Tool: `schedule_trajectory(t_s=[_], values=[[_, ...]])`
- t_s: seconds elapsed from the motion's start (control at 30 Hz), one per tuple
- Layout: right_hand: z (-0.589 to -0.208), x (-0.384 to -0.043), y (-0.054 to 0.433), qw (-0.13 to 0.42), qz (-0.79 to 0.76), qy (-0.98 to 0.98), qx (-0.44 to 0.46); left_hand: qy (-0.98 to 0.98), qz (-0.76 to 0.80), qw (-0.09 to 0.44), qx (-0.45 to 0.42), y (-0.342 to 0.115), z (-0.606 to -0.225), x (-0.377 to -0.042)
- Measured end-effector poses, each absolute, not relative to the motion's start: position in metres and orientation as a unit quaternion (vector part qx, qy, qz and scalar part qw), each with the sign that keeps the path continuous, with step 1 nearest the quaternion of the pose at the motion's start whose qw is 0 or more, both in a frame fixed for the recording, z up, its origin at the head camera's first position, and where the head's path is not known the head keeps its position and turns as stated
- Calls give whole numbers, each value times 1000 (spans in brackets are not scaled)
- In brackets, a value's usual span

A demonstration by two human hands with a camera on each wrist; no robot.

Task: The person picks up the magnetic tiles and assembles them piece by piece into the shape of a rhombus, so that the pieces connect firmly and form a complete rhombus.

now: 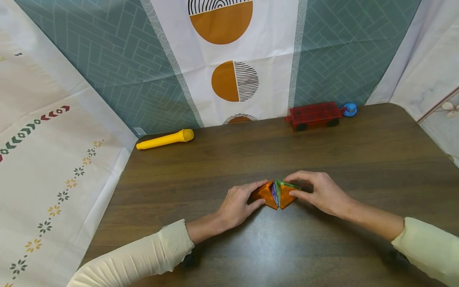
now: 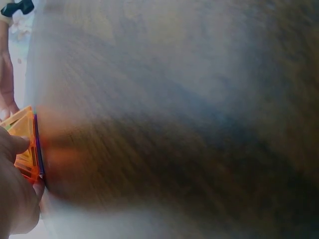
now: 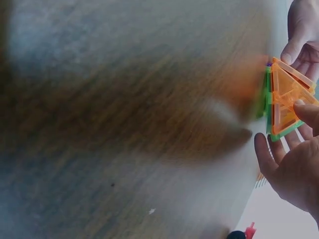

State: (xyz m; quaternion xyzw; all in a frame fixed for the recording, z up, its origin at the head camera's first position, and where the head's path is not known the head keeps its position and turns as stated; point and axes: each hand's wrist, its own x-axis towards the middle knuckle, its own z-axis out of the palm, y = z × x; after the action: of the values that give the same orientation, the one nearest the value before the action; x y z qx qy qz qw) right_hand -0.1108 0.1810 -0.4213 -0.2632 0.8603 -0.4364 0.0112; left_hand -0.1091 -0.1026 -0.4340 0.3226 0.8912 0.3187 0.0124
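Note:
Translucent triangular tiles stand together on the table in front of me. My left hand (image 1: 234,204) pinches the left orange triangular tile (image 1: 266,194) between thumb and fingers. On the other side, my right hand (image 1: 324,196) grips the right orange triangular tile (image 1: 286,196) and a green triangular tile (image 1: 278,185) behind it. A narrow purple tile (image 1: 274,193) shows between the two halves. The right wrist view shows the thumb on the orange tile (image 3: 285,99) and the green edge (image 3: 269,102) along the tabletop. Parts of the tiles are hidden by the fingers.
A yellow toy microphone (image 1: 165,139) lies at the table's back left. Along the back edge at right stands a red wheeled toy car base (image 1: 315,113), with a small blue duck (image 1: 349,109) beside it. Patterned cloth (image 1: 236,24) hangs behind the wooden table (image 1: 215,159).

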Motion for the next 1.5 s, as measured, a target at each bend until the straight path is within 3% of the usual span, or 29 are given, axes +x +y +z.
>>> schedule_trajectory(t_s=[0.67,1.03,1.5], values=[[-418,-110,171,-13,-421,861,-284,892,314,20,326,-103,-435,-110],[-422,-113,171,76,-398,861,-308,887,302,14,348,-103,-436,-110],[-429,-120,165,89,-379,864,-320,896,281,9,345,-98,-442,-111]])
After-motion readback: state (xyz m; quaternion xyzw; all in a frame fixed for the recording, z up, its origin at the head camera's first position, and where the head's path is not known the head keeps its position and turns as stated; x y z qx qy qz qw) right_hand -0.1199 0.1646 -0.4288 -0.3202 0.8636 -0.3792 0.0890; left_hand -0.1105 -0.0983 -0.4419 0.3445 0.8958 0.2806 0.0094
